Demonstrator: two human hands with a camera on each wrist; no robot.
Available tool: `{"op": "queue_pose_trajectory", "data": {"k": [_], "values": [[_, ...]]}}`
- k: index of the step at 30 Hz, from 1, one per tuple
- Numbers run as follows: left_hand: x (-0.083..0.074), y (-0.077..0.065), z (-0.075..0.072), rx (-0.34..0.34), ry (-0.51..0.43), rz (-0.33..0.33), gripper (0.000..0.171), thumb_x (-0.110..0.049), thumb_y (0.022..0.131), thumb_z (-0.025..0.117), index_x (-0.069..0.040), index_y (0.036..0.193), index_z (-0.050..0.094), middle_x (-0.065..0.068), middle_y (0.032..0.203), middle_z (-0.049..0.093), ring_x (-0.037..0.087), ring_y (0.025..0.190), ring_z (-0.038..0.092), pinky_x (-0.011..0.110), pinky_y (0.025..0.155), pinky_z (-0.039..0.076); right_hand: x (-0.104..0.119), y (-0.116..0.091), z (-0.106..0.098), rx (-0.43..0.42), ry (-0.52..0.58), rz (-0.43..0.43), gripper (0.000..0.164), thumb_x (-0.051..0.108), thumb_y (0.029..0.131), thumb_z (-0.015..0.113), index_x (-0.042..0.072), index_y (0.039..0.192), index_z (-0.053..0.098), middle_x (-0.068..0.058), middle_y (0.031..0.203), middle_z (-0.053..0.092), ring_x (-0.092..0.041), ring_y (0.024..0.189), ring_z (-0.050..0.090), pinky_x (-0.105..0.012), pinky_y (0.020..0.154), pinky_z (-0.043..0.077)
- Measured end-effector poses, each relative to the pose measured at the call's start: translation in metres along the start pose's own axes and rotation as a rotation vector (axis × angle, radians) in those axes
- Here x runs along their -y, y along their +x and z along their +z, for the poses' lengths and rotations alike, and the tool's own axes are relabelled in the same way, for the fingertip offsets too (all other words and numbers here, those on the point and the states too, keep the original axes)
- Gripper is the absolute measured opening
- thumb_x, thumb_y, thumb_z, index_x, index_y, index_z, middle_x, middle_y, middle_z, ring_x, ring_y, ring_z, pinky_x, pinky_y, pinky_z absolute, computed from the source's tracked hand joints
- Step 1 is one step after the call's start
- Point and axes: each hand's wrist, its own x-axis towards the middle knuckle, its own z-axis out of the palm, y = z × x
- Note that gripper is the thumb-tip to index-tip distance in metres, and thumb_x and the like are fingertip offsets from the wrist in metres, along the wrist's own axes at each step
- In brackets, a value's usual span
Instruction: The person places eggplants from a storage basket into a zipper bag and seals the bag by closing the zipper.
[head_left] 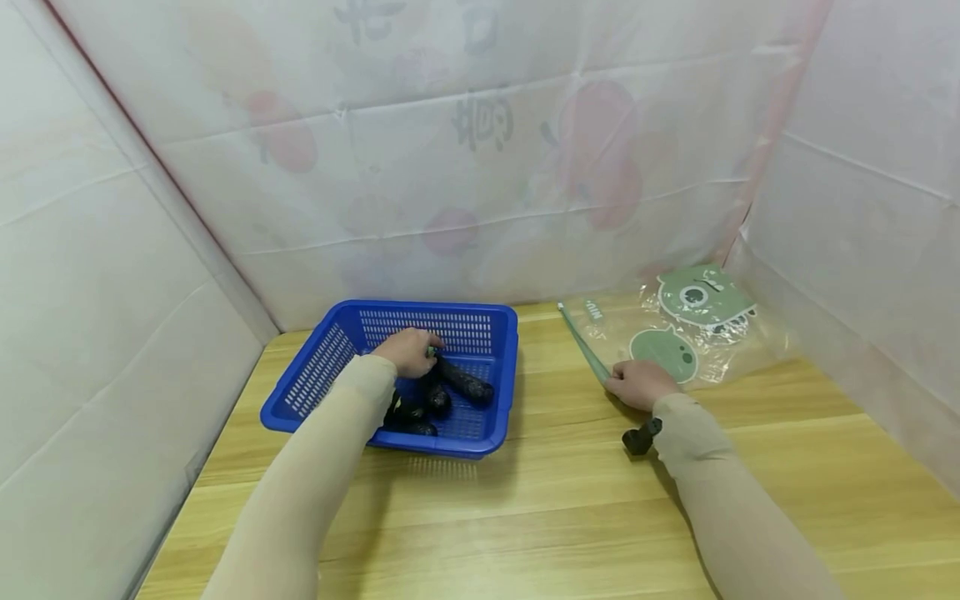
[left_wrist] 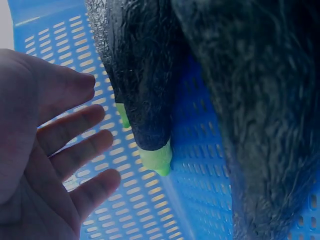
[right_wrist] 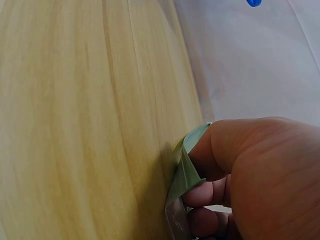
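Several dark, glossy eggplants with wrinkled-looking surfaces lie in a blue plastic basket. My left hand reaches down into it. In the left wrist view, its loosely bent fingers are spread and hold nothing, beside an eggplant with a pale green stem end. A clear zip bag with green cartoon prints lies flat on the right. At its near left corner, my right hand pinches the green zip strip. The right wrist view shows the strip folded between thumb and fingers.
Wooden tabletop lies under the basket and bag. Pale printed cloth walls the table in at the back and on both sides. The basket's far rim and the bag are close to the back cloth.
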Motion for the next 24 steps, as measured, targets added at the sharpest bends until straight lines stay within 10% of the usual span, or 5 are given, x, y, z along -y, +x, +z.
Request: {"op": "queue_pose_trajectory", "data": {"k": [12, 24], "values": [[-0.0012, 0.0019, 0.0015, 0.065, 0.021, -0.042, 0.043, -0.013, 0.094, 0.056, -0.015, 0.137, 0.055, 0.011, 0.139, 0.051, 0.019, 0.083, 0.054, 0.033, 0.066, 0.041, 0.0, 0.0011, 0.0017, -0.001, 0.007, -0.013, 0.032, 0.027, 0.091, 0.05, 0.014, 0.064, 0.04, -0.001, 0.057, 0.038, -0.017, 0.053, 0.036, -0.031, 0.055, 0.03], [-0.0001, 0.0086, 0.0062, 0.101, 0.025, -0.037, 0.035, -0.015, 0.094, 0.057, -0.01, 0.129, 0.061, 0.01, 0.13, 0.058, 0.027, 0.12, 0.053, 0.044, 0.094, 0.046, -0.0007, -0.0009, 0.0013, -0.01, -0.005, 0.0, 0.031, 0.027, 0.089, 0.05, 0.014, 0.063, 0.04, -0.001, 0.057, 0.038, -0.018, 0.054, 0.037, -0.031, 0.055, 0.03]]}}
